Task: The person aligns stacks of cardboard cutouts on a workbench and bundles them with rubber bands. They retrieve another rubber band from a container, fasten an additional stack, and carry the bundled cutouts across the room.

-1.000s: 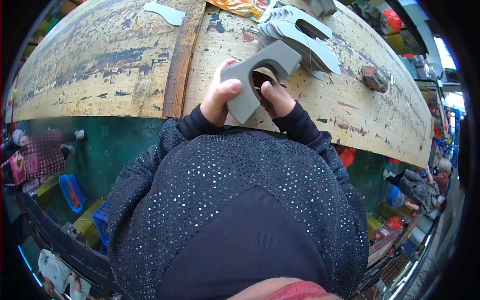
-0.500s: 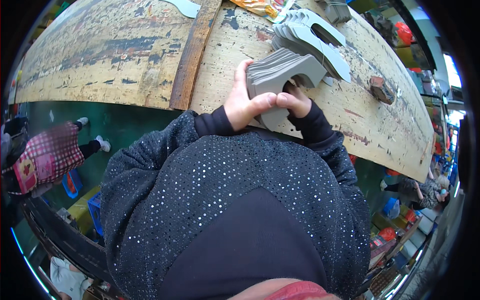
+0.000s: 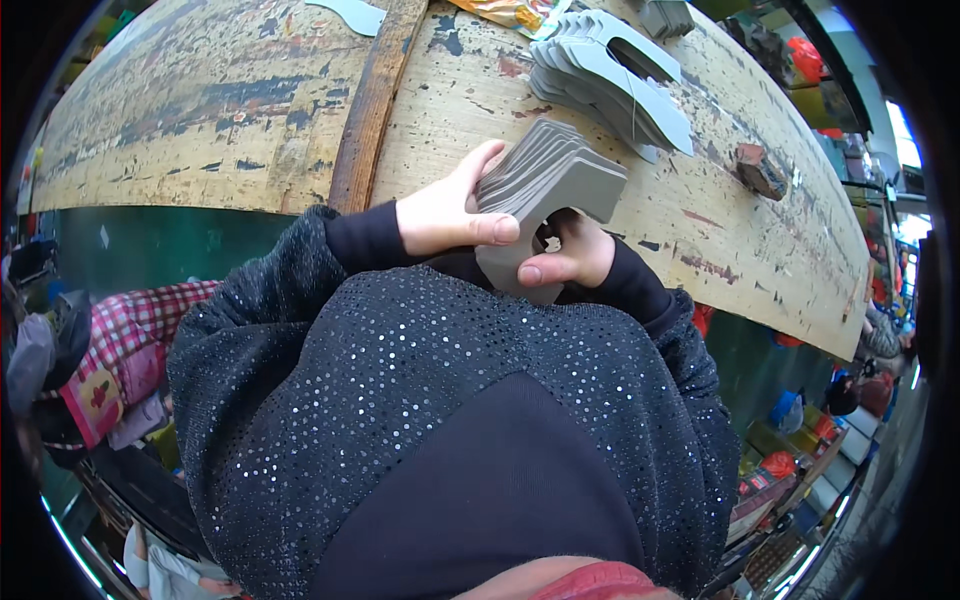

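Both my hands grip a stack of grey curved cut-out pieces (image 3: 575,178) at the near edge of the worktable, close to my body. My left hand (image 3: 445,212) clasps its left side, thumb across the front face and fingers up along the fanned edges. On the other side my right hand (image 3: 580,256) reaches through the curved notch, its thumb pressed on the lower front; its other fingers are mostly hidden behind the stack. Just beyond lies a larger pile of similar grey pieces (image 3: 590,62), with a thin string or band across it.
The worn wooden table (image 3: 450,125) has a wooden strip (image 3: 375,110) running across it. A reddish brown block (image 3: 760,172) sits at the right. Farther off are an orange packet (image 3: 515,12), another grey stack (image 3: 668,18) and a pale flat piece (image 3: 350,14). A person in a checked apron (image 3: 125,345) is at the left.
The held stack has come down toward me and away from the larger pile, tilting. My hands have moved apart, the left one leftward. The person in the checked apron has come nearer.
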The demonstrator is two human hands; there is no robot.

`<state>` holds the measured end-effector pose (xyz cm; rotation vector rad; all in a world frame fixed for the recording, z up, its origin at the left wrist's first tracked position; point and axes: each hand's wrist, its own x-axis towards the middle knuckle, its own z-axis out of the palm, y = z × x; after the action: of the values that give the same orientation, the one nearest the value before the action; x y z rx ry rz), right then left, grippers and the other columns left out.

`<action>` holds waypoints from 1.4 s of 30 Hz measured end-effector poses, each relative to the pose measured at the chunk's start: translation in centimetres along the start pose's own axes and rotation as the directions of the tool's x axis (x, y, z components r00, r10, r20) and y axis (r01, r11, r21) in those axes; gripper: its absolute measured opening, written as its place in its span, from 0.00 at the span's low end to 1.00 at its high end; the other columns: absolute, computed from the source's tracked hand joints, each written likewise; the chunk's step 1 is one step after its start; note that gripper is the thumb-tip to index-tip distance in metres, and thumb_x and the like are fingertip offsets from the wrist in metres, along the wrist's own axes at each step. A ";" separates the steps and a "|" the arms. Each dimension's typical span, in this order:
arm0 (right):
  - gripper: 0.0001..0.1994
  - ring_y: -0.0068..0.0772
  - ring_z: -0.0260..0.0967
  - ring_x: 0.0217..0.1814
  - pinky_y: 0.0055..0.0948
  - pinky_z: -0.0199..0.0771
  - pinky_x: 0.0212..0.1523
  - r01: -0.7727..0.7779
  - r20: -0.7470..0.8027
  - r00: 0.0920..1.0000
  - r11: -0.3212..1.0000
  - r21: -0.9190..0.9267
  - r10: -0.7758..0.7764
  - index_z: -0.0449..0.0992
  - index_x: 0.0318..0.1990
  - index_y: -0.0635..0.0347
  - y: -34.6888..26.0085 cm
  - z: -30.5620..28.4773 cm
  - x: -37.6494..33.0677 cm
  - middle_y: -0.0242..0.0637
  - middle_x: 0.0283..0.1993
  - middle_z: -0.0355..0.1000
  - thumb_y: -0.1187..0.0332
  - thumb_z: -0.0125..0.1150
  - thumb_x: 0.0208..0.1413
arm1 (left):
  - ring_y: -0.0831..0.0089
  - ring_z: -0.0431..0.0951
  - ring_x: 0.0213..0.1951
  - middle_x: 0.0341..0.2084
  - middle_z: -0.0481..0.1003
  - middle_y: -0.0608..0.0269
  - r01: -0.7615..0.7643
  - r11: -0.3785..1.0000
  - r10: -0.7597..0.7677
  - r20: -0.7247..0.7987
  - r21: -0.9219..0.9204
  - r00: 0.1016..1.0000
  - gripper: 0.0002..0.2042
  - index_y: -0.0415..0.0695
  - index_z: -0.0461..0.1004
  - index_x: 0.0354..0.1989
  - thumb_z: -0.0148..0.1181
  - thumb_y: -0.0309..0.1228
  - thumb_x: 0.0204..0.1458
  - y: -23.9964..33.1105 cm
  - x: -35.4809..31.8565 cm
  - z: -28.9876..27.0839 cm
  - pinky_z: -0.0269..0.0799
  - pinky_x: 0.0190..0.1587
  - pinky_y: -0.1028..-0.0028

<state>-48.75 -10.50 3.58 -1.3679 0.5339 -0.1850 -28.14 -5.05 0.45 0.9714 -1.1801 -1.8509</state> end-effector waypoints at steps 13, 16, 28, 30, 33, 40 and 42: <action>0.40 0.38 0.61 0.57 0.33 0.61 0.58 -0.029 -0.009 1.000 0.999 0.027 0.029 0.59 0.57 0.69 -0.2 0.3 0.1 0.47 0.54 0.63 0.56 0.71 0.40 | 0.60 0.46 0.66 0.64 0.46 0.47 -0.137 0.987 0.133 0.056 0.086 0.990 0.56 0.37 0.34 0.67 0.63 0.54 0.38 0.2 2.3 0.4 0.41 0.65 0.64; 0.41 0.38 0.58 0.60 0.33 0.58 0.60 -0.031 0.001 1.000 0.999 0.017 0.031 0.56 0.60 0.68 0.1 -0.5 -0.3 0.47 0.57 0.61 0.54 0.68 0.43 | 0.60 0.46 0.66 0.64 0.46 0.47 -0.153 0.986 0.149 0.054 0.070 0.987 0.55 0.38 0.34 0.67 0.63 0.54 0.39 0.3 2.3 0.4 0.41 0.65 0.64; 0.12 0.22 0.72 0.35 0.20 0.73 0.36 0.018 -0.293 0.947 0.889 0.457 0.131 0.73 0.45 0.61 6.6 -4.3 2.8 0.32 0.39 0.73 0.64 0.57 0.57 | 0.58 0.50 0.64 0.62 0.48 0.46 -0.253 0.967 0.252 0.030 0.013 0.967 0.61 0.37 0.32 0.67 0.66 0.59 0.32 0.1 2.4 -0.4 0.45 0.64 0.62; 0.09 0.19 0.71 0.31 0.19 0.72 0.32 0.024 -0.337 0.933 0.911 0.412 0.128 0.74 0.41 0.58 5.9 -3.9 3.3 0.29 0.35 0.74 0.65 0.58 0.56 | 0.58 0.51 0.64 0.62 0.50 0.47 -0.265 0.964 0.264 0.026 0.025 0.964 0.63 0.37 0.32 0.67 0.67 0.59 0.30 -0.2 2.5 -0.7 0.45 0.64 0.62; 0.09 0.18 0.70 0.31 0.19 0.72 0.32 0.084 -0.385 0.918 0.902 0.424 0.096 0.74 0.42 0.58 6.9 -4.2 4.6 0.31 0.36 0.74 0.66 0.59 0.55 | 0.59 0.53 0.63 0.61 0.51 0.48 -0.307 0.951 0.307 0.019 0.023 0.952 0.63 0.38 0.32 0.67 0.67 0.60 0.29 -0.5 2.6 -1.2 0.47 0.64 0.62; 0.10 0.23 0.70 0.40 0.23 0.71 0.40 0.096 -0.347 0.935 0.994 0.054 -0.071 0.74 0.44 0.62 6.4 -3.0 5.7 0.35 0.40 0.73 0.69 0.54 0.57 | 0.58 0.51 0.64 0.62 0.49 0.45 -0.353 0.934 0.355 0.028 -0.055 0.935 0.62 0.38 0.31 0.67 0.66 0.59 0.31 -1.0 2.2 -2.0 0.45 0.64 0.63; 0.12 0.23 0.70 0.41 0.22 0.71 0.40 0.026 -0.218 0.974 0.918 0.396 0.066 0.74 0.45 0.63 6.9 -3.1 6.0 0.35 0.41 0.73 0.66 0.53 0.58 | 0.58 0.51 0.63 0.62 0.49 0.45 -0.391 0.920 0.392 0.018 -0.042 0.920 0.63 0.38 0.31 0.67 0.65 0.60 0.30 -1.0 2.1 -2.1 0.45 0.64 0.63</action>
<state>-46.25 -14.35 -4.87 -0.9469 0.6616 -0.4155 -27.44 -7.32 -1.56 0.6332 -1.2470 -1.5614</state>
